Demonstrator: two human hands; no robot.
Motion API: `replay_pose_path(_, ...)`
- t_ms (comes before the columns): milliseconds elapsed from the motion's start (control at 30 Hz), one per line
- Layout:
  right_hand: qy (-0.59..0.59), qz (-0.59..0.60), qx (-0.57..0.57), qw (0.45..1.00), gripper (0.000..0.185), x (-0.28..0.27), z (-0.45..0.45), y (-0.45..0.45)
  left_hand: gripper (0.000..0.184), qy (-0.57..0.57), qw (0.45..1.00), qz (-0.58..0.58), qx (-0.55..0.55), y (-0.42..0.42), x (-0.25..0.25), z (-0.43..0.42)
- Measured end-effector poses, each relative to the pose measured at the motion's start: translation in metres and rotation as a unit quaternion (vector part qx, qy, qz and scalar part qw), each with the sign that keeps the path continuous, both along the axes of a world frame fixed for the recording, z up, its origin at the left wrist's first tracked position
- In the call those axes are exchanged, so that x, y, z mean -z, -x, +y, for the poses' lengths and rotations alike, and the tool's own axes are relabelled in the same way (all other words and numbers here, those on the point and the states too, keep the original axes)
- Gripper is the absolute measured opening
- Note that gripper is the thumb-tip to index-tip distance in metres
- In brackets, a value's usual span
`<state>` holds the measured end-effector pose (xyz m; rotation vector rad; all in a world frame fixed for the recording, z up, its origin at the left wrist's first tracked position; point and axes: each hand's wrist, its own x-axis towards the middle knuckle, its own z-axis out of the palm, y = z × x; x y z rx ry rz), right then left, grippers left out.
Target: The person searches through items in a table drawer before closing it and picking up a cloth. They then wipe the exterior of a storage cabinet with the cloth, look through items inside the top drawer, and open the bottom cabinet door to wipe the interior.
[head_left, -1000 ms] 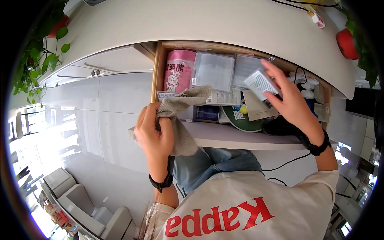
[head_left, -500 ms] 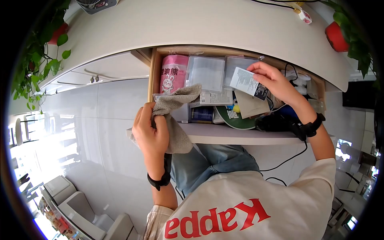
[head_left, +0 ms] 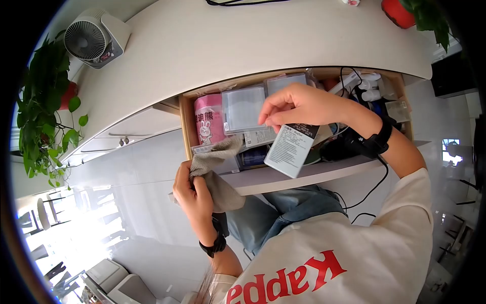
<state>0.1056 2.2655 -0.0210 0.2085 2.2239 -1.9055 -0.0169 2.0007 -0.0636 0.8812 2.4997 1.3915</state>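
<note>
My left hand [head_left: 191, 190] is closed round a grey-beige knitted cloth [head_left: 217, 185], one end of which sticks up over the drawer's left front corner. My right hand [head_left: 298, 106] is above the open drawer [head_left: 324, 171], its thumb and forefinger bent to the left. Under its palm is a flat white printed box [head_left: 289, 151] with a dark end, gripped on the far side where the fingers are hidden. The box tilts down over the drawer's front edge. Below my right hand lie clear plastic cases [head_left: 244, 110], beside a pink rabbit-print packet [head_left: 209, 121].
White bottles [head_left: 372, 88] and black cables fill the drawer's right part. On the white countertop [head_left: 217, 45] stand a small fan [head_left: 93, 38] and a red plant pot [head_left: 398, 12]. A cable [head_left: 372, 191] hangs past the drawer front.
My right hand has moved left and toward me, and the white box has turned and now overlaps the drawer front. My left hand still holds the cloth. The view has shifted.
</note>
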Motion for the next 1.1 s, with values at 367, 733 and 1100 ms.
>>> replay_pose_path(367, -0.066, 0.05, -0.027, 0.996, 0.028, -0.017, -0.018, 0.023, 0.041, -0.032, 0.934, -0.206, 0.289, -0.023, -0.027, 0.032)
replay_pose_path(733, 0.047, 0.048, 0.146, 0.987, 0.047, -0.022, -0.013, 0.008, 0.025, -0.069, 0.881, -0.384, 0.268, -0.04, -0.021, 0.048)
replay_pose_path(1100, -0.052, 0.063, 0.207, 0.975, 0.027, -0.02, -0.071, -0.064, 0.026, -0.098, 0.881, -0.359, 0.293, -0.04, -0.02, 0.044)
